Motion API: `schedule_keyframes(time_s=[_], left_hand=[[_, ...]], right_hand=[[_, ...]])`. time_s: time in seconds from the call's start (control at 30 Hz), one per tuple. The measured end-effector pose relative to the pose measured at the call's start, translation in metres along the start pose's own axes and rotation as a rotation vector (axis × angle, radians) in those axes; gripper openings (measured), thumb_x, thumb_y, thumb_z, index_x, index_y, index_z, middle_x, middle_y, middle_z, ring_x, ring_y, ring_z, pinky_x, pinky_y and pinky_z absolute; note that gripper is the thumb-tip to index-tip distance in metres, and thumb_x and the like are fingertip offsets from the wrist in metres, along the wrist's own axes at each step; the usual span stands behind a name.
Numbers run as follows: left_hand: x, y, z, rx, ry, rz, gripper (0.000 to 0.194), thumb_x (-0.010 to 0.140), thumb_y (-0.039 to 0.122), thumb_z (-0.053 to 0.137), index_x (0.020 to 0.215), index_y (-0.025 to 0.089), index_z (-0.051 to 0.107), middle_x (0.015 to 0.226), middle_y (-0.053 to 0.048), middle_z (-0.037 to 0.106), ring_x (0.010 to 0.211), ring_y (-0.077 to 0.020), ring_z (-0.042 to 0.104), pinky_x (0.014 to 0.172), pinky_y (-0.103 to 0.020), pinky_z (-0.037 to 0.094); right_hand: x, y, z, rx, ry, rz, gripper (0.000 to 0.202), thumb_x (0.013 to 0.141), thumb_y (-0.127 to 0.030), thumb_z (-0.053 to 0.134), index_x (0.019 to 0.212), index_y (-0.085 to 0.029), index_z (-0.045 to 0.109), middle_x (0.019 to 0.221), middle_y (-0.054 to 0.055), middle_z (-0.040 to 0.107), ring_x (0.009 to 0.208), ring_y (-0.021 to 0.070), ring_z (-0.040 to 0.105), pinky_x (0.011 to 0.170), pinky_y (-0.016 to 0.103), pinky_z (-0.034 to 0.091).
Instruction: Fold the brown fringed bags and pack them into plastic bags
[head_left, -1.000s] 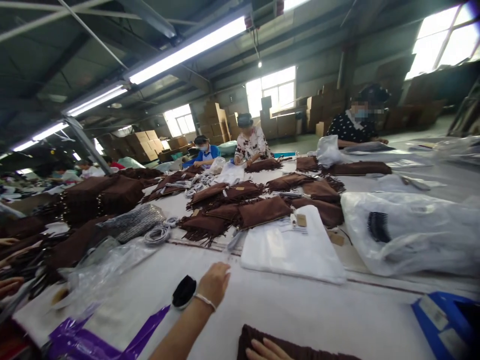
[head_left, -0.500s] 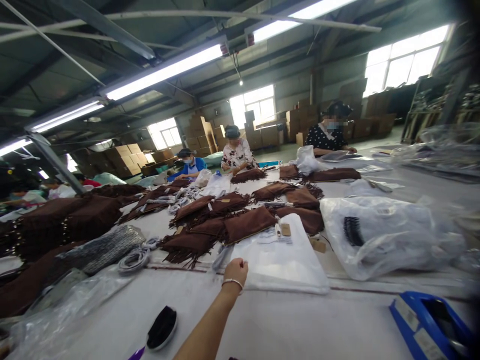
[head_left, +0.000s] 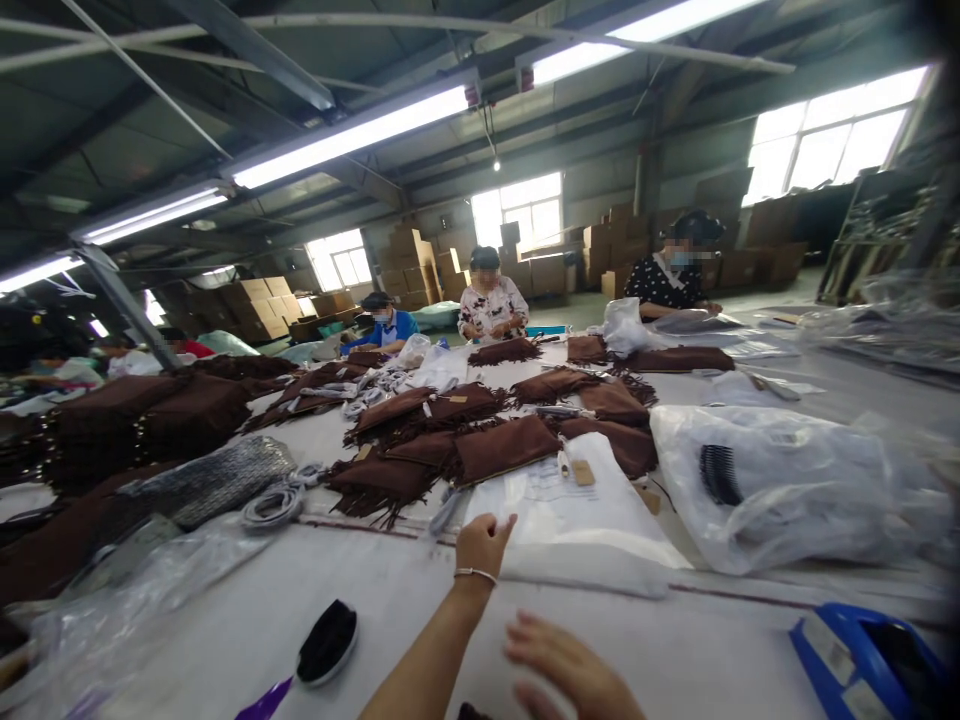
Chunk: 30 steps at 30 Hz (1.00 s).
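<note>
My left hand (head_left: 484,548), with a thin bracelet at the wrist, is at the near left edge of a stack of clear plastic bags (head_left: 577,545). Its fingers are curled and the thumb points up and right; whatever they pinch is hidden. Closer to me, my right hand (head_left: 566,665) is blurred, fingers apart, with nothing seen in it. A brown fringed fabric piece (head_left: 506,450) lies just beyond the bags, near a small tan tag (head_left: 583,472). At the bottom edge, a sliver of something dark brown shows between my arms.
An oval black-padded brush (head_left: 328,642) with a purple handle lies at left front. A blue tape dispenser (head_left: 870,650) stands at right front. A bulky plastic-wrapped bundle (head_left: 795,490) is on the right, grey cord coils (head_left: 271,507) on the left. Several people work across the table.
My right hand has come into view from the bottom. My left thumb now sticks out from the curled fingers. The top bag's right corner has shifted right. The view has tilted slightly.
</note>
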<state>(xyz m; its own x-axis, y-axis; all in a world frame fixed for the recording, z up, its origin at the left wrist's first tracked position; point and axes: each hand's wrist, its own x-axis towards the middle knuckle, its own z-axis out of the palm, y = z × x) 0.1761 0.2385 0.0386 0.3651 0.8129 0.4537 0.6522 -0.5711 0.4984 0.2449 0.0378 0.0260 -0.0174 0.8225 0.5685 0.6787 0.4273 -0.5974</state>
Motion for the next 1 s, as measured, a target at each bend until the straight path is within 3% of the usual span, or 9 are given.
schedule_keyframes(time_s=[0.1, 0.2, 0.3, 0.43, 0.57, 0.73, 0.83, 0.93, 1.0], left_hand=[[-0.014, 0.013, 0.000, -0.042, -0.014, 0.059, 0.051, 0.079, 0.055, 0.049, 0.048, 0.018, 0.034, 0.050, 0.004, 0.032, 0.051, -0.0112, 0.025, 0.054, -0.027, 0.020], [-0.025, 0.022, 0.001, -0.097, -0.063, 0.091, 0.053, 0.080, 0.058, 0.048, 0.048, 0.018, 0.034, 0.050, 0.003, 0.038, 0.051, -0.0110, 0.030, 0.055, -0.027, 0.023], [-0.032, 0.024, -0.001, -0.167, -0.126, 0.086, 0.054, 0.081, 0.059, 0.048, 0.048, 0.018, 0.036, 0.050, 0.002, 0.043, 0.050, -0.0108, 0.037, 0.055, -0.025, 0.028], [-0.045, 0.025, -0.008, -0.276, -0.222, 0.051, 0.049, 0.086, 0.058, 0.041, 0.057, 0.019, 0.047, 0.051, 0.002, 0.049, 0.048, -0.0111, 0.046, 0.050, -0.022, 0.034], [-0.068, 0.038, -0.020, -0.372, -0.334, 0.039, 0.039, 0.087, 0.054, 0.042, 0.068, 0.020, 0.047, 0.052, 0.003, 0.050, 0.043, -0.0111, 0.049, 0.043, -0.021, 0.036], [-0.097, 0.044, -0.048, -0.143, -0.217, 0.281, 0.038, 0.089, 0.042, 0.048, 0.058, 0.020, 0.045, 0.059, -0.001, 0.052, 0.057, -0.0133, 0.050, 0.057, -0.024, 0.038], [-0.115, 0.042, -0.062, 0.009, -0.162, 0.315, 0.039, 0.092, 0.034, 0.042, 0.056, 0.020, 0.047, 0.059, -0.002, 0.051, 0.057, -0.0144, 0.049, 0.057, -0.026, 0.038], [-0.127, 0.051, -0.072, 0.088, -0.085, 0.372, 0.021, 0.090, 0.029, 0.044, 0.087, 0.017, 0.060, 0.077, -0.008, 0.059, 0.072, -0.0195, 0.055, 0.067, -0.029, 0.045], [-0.130, 0.064, -0.079, 0.130, -0.038, 0.461, 0.039, 0.088, 0.031, 0.047, 0.124, 0.014, 0.049, 0.093, -0.011, 0.060, 0.085, -0.0235, 0.056, 0.076, -0.033, 0.047]], right_hand=[[0.033, 0.031, -0.028, -0.115, 0.177, 0.267, 0.036, 0.086, -0.034, 0.049, 0.120, -0.024, 0.056, 0.125, 0.008, 0.057, 0.127, 0.0268, 0.038, 0.108, 0.047, 0.026], [0.054, 0.055, -0.036, -0.074, 0.113, 0.411, 0.020, 0.076, -0.027, 0.057, 0.092, -0.020, 0.068, 0.094, 0.009, 0.068, 0.099, 0.0283, 0.057, 0.092, 0.045, 0.039], [0.053, 0.064, -0.029, 0.038, 0.056, 0.448, 0.018, 0.078, -0.027, 0.052, 0.067, -0.019, 0.065, 0.068, 0.004, 0.066, 0.069, 0.0199, 0.059, 0.068, 0.033, 0.044], [0.038, 0.055, -0.024, 0.251, 0.046, 0.450, 0.033, 0.087, -0.043, 0.040, 0.081, -0.019, 0.062, 0.076, 0.001, 0.065, 0.073, 0.0167, 0.059, 0.066, 0.027, 0.044], [0.024, 0.038, -0.029, 0.386, 0.041, 0.448, 0.036, 0.083, -0.051, 0.047, 0.080, -0.018, 0.061, 0.073, -0.001, 0.062, 0.071, 0.0145, 0.056, 0.064, 0.025, 0.043], [-0.006, 0.025, -0.042, 0.403, 0.114, 0.540, 0.035, 0.082, -0.051, 0.051, 0.072, -0.019, 0.059, 0.066, -0.002, 0.057, 0.067, 0.0140, 0.052, 0.063, 0.025, 0.042], [-0.025, 0.021, -0.047, 0.178, 0.278, 0.528, 0.030, 0.085, -0.049, 0.048, 0.079, -0.021, 0.058, 0.075, 0.000, 0.061, 0.075, 0.0163, 0.057, 0.070, 0.028, 0.044], [-0.036, 0.012, -0.042, -0.162, 0.460, 0.349, 0.021, 0.089, -0.038, 0.045, 0.092, -0.021, 0.057, 0.087, 0.003, 0.065, 0.080, 0.0174, 0.061, 0.074, 0.029, 0.045], [-0.038, 0.004, -0.035, -0.314, 0.433, 0.189, 0.017, 0.091, -0.030, 0.043, 0.097, -0.021, 0.056, 0.087, 0.003, 0.067, 0.075, 0.0157, 0.063, 0.069, 0.027, 0.046]])
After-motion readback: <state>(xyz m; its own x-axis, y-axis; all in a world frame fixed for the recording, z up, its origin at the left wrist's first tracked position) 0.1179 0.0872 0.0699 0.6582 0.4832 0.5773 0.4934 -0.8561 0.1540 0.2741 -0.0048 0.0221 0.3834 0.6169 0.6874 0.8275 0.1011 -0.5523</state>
